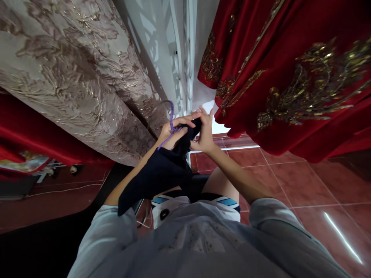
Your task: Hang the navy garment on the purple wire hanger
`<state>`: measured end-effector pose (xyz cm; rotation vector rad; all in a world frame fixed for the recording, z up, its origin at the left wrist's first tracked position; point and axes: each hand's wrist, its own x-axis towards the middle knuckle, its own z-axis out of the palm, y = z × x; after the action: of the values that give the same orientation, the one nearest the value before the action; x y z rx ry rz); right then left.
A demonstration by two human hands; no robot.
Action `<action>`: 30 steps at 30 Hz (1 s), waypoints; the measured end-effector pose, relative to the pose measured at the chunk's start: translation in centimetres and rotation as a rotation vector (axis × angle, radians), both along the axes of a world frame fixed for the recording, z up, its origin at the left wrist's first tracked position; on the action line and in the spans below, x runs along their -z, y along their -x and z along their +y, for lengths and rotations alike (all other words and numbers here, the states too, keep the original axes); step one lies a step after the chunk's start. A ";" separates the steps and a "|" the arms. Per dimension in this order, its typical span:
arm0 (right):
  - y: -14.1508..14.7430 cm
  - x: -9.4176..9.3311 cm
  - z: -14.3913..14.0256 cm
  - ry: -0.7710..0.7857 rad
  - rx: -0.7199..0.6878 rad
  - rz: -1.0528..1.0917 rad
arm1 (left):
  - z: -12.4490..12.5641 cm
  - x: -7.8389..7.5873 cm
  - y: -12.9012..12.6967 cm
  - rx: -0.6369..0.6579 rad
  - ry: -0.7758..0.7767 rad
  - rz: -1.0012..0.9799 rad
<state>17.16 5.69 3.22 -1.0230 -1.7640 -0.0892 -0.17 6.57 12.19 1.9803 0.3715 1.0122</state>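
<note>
A dark navy cloth (158, 173), perhaps a garment, drapes over my left forearm and hangs toward my lap. My left hand (178, 129) grips its bunched upper end, with the fingers laid across the fabric. From the other side, my right hand (205, 129) has its thumb and fingers around the same bunched part. A purple cord (172, 116) runs over my left hand, making a loop above it with one end trailing down by the wrist. The folds hide my fingertips in part.
Pale, gold-threaded embossed fabric (78, 85) hangs close on the left. Red fabric with gold sequins (290, 88) hangs on the right. Between them stands a white frame or panel (184, 58). Below is a red tiled floor (278, 181), with a white cable (69, 189) at left.
</note>
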 end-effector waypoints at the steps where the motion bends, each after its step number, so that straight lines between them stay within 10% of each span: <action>1: -0.6 -0.2 0.1 0.014 -0.052 0.001 | -0.1 0.2 0.3 0.012 0.012 0.002; 13: -12.1 -2.1 -3.5 1.021 -0.406 0.439 | 2.9 -3.3 3.8 0.190 -0.096 0.396; 18: -16.9 -3.3 -7.0 0.720 -0.020 0.920 | 4.6 -5.2 7.3 0.001 -0.016 0.483; 24: -18.5 -4.5 -6.0 0.238 0.079 1.128 | 0.9 -5.1 8.4 -0.549 -0.487 0.208; 30: -14.9 -5.5 -2.7 0.344 -0.069 1.276 | -2.9 -0.5 4.5 -0.231 -0.658 0.681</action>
<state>32.03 3.02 8.70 -0.9051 -0.6285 0.7736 -4.63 3.69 12.70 2.9292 0.7123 0.5941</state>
